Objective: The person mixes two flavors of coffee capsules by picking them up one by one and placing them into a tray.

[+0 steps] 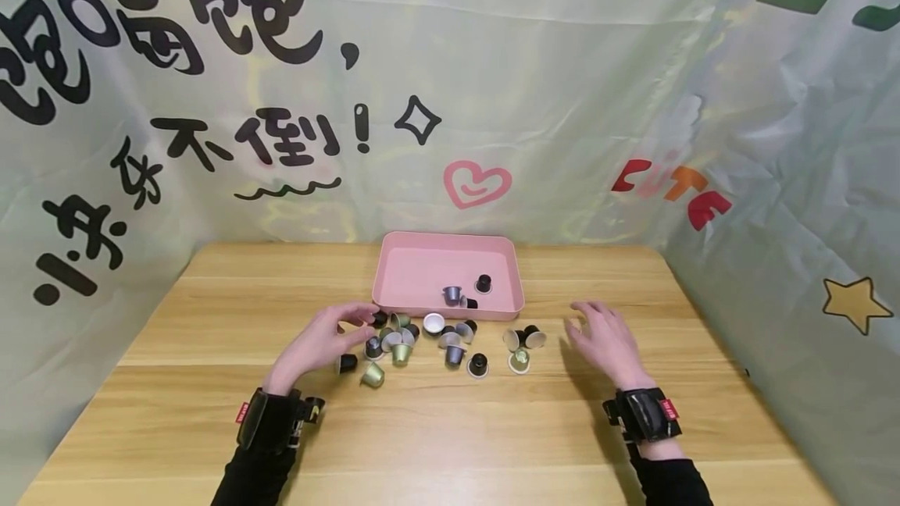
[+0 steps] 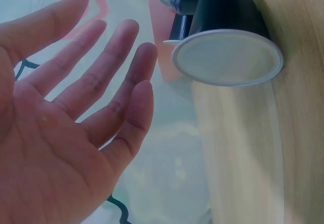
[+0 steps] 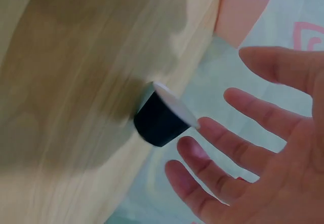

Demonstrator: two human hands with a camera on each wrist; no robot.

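Observation:
My left hand hovers at the left edge of a loose group of coffee capsules, its fingers spread and holding nothing. Beside it lies a black capsule, and a pale green capsule rests closer to the front. In the left wrist view a black capsule with a pale lid sits past the fingertips. On the right, my right hand is held over the table with relaxed, empty fingers. A black capsule appears just off those fingertips in the right wrist view, tipped with its lid toward them.
A shallow pink tray stands at the back, with a purple-blue capsule and black ones inside. Several capsules lie along its front, including a black one and a green one. A printed cloth hangs behind the wooden table.

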